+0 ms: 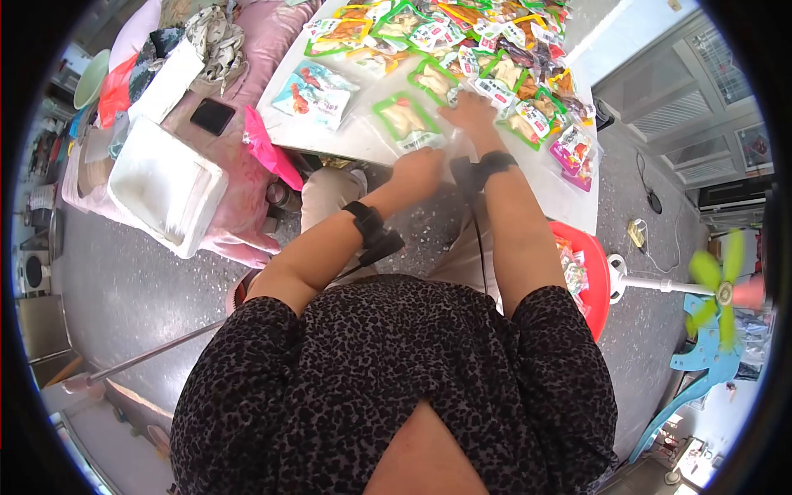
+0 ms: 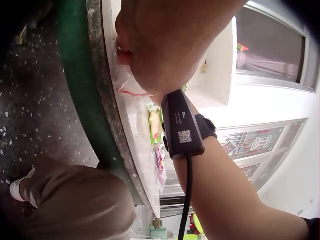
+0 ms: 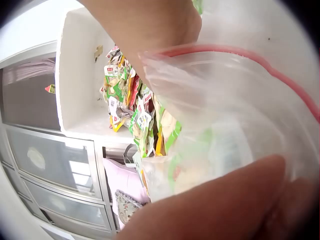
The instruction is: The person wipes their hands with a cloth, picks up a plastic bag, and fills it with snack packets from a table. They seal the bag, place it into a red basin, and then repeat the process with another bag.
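A clear zip bag (image 3: 235,95) with a red zip line lies on the white table (image 1: 375,148), a green-edged packet of pale food (image 1: 403,116) inside it. My left hand (image 1: 417,173) pinches the bag's near edge just below that packet; in the left wrist view this hand (image 2: 175,40) hides most of its own grip. My right hand (image 1: 474,117) reaches past the bag, its fingers spread over the near edge of the heap of snack packets (image 1: 503,70). In the right wrist view the bag's plastic and my right wrist (image 3: 155,25) hide those fingers.
Left of the bag lies a white-and-blue packet (image 1: 315,93); a purple-pink packet (image 1: 573,153) is at the table's right edge. A red basin (image 1: 596,280) with packets stands by my right side, near a fan (image 1: 724,293). A white foam box (image 1: 165,183) is at the left.
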`<state>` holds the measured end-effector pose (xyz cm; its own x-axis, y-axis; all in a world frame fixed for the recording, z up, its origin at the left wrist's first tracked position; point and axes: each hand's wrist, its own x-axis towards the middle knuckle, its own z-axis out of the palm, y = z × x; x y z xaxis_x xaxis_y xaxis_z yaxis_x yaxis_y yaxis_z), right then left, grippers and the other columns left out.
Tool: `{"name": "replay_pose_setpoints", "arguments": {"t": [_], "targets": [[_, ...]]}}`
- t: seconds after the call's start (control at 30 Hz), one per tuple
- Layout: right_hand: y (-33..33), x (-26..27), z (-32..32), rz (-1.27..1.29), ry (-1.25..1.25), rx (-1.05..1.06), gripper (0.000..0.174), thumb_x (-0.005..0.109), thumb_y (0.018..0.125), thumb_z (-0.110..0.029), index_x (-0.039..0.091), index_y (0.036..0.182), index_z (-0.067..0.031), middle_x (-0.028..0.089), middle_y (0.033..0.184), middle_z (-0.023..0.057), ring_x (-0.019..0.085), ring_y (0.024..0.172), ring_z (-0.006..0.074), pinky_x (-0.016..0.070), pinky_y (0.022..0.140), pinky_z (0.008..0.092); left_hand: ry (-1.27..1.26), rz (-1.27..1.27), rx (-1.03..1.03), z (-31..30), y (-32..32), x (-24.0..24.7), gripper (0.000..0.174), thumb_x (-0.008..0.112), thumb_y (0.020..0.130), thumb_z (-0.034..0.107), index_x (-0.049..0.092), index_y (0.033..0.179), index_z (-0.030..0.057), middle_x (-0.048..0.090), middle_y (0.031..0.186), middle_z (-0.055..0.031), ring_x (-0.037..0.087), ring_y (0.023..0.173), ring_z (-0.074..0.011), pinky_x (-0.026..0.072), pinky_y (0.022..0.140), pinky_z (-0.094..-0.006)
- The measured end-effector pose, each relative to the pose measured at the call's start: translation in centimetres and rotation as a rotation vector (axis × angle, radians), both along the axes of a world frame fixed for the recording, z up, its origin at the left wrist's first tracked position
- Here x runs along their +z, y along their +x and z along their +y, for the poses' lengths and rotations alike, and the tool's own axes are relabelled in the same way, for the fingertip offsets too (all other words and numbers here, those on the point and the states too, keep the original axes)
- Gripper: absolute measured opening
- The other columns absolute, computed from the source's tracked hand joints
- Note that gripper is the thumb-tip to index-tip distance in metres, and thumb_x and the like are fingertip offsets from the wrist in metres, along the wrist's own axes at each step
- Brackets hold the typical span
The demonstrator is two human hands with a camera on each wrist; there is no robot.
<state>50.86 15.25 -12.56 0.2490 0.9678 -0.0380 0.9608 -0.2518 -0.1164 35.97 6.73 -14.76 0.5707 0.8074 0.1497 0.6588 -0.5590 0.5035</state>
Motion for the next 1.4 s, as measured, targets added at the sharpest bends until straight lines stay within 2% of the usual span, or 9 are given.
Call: {"name": "replay_pose_setpoints", "arguments": {"t": [0.13, 0.43, 0.53, 0.63, 0.73, 0.83, 1.03, 1.2, 1.4], "targets": [[0.6, -0.4, -0.8, 0.01, -0.043, 0.05, 0.047, 0.053, 0.067, -0.047, 0.053, 0.1, -0.0128, 0.046, 0.111, 0.0079, 0.037, 0.108, 0.0257, 0.0284, 0.084, 0.0486, 0.011, 0.041, -0.02, 0.0, -0.1, 0.1, 0.011, 0.044, 0.071, 0.011, 0.049, 0.077, 0.0049, 0.052, 0.076, -0.0134, 0.054, 0.072, -0.0302, 0.0427, 0.062, -0.0395], [2.0, -0.9, -7.6, -0.147, 0.075, 0.137, 0.032, 0.05, 0.072, -0.03, 0.054, 0.092, -0.0053, 0.049, 0.104, 0.0108, 0.038, 0.107, 0.0259, 0.0262, 0.084, 0.0515, 0.045, 0.033, -0.034, -0.1, -0.3, 0.5, 0.01, 0.042, 0.071, 0.012, 0.048, 0.074, 0.0036, 0.052, 0.076, -0.0153, 0.053, 0.07, -0.0326, 0.0432, 0.061, -0.0405], [2.6, -1.8, -8.1, -0.221, 0.213, 0.183, 0.025, 0.049, 0.073, -0.023, 0.055, 0.088, -0.0033, 0.053, 0.094, 0.0122, 0.045, 0.097, 0.0253, 0.0341, 0.08, 0.045, 0.058, -0.006, -0.032, -0.3, -0.3, 0.5, 0.01, 0.042, 0.071, 0.012, 0.047, 0.073, 0.0038, 0.052, 0.075, -0.0154, 0.053, 0.069, -0.0328, 0.043, 0.06, -0.0409], [4.5, -2.1, -7.5, -0.021, 0.357, 0.209, 0.019, 0.046, 0.075, -0.017, 0.054, 0.084, -0.0026, 0.055, 0.081, 0.0121, 0.053, 0.079, 0.0258, 0.0413, 0.07, 0.037, 0.067, -0.045, -0.024, -0.2, -0.2, 0.3, 0.01, 0.042, 0.072, 0.012, 0.047, 0.072, 0.004, 0.052, 0.073, -0.0157, 0.053, 0.068, -0.0335, 0.0425, 0.059, -0.0415], [5.0, -0.6, -8.3, 0.635, 0.565, 0.021, 0.016, 0.046, 0.078, -0.015, 0.053, 0.082, -0.002, 0.054, 0.071, 0.0125, 0.054, 0.064, 0.0248, 0.0434, 0.059, 0.032, 0.07, -0.08, -0.015, -0.3, -0.2, 0.5, 0.01, 0.041, 0.073, 0.013, 0.047, 0.072, 0.0043, 0.051, 0.072, -0.0158, 0.052, 0.069, -0.0336, 0.0419, 0.059, -0.0419], [5.3, 0.7, -9.9, 0.677, 0.676, 0.064, 0.013, 0.047, 0.079, -0.015, 0.052, 0.083, -0.0028, 0.053, 0.069, 0.0094, 0.054, 0.063, 0.0181, 0.0436, 0.057, 0.0302, 0.065, -0.111, -0.006, -0.2, -0.1, 0.5, 0.012, 0.04, 0.074, 0.014, 0.047, 0.073, 0.0046, 0.051, 0.072, -0.0158, 0.052, 0.07, -0.0331, 0.0413, 0.06, -0.0417], [6.6, 2.9, -14.5, 1.547, 0.407, -0.136, 0.01, 0.047, 0.078, -0.007, 0.051, 0.085, -0.0022, 0.055, 0.076, 0.004, 0.054, 0.066, 0.0105, 0.0453, 0.057, 0.0245, 0.071, -0.217, 0.015, 0.1, 0.3, 0.7, 0.012, 0.042, 0.073, 0.014, 0.048, 0.072, 0.0035, 0.052, 0.071, -0.0155, 0.051, 0.069, -0.033, 0.0404, 0.06, -0.0415], [7.0, 3.0, -17.5, 1.887, 0.293, -0.107, 0.012, 0.042, 0.074, 0.003, 0.048, 0.084, 0.0005, 0.056, 0.086, 0.0135, 0.056, 0.073, 0.0188, 0.0471, 0.066, 0.0305, 0.062, -0.223, -0.015, -0.3, 0.9, 1.7, 0.011, 0.043, 0.073, 0.013, 0.048, 0.074, 0.0035, 0.052, 0.071, -0.0148, 0.051, 0.07, -0.0326, 0.0405, 0.06, -0.0409], [6.1, -0.1, -17.5, 2.038, 0.177, -0.125, 0.013, 0.044, 0.072, -0.001, 0.048, 0.085, -0.0002, 0.055, 0.088, 0.0142, 0.055, 0.077, 0.022, 0.0456, 0.07, 0.033, 0.052, -0.165, -0.039, -1.3, 1.2, 2.9, 0.013, 0.042, 0.074, 0.014, 0.049, 0.078, 0.0039, 0.052, 0.075, -0.0148, 0.051, 0.071, -0.0317, 0.0414, 0.061, -0.0401]]}}
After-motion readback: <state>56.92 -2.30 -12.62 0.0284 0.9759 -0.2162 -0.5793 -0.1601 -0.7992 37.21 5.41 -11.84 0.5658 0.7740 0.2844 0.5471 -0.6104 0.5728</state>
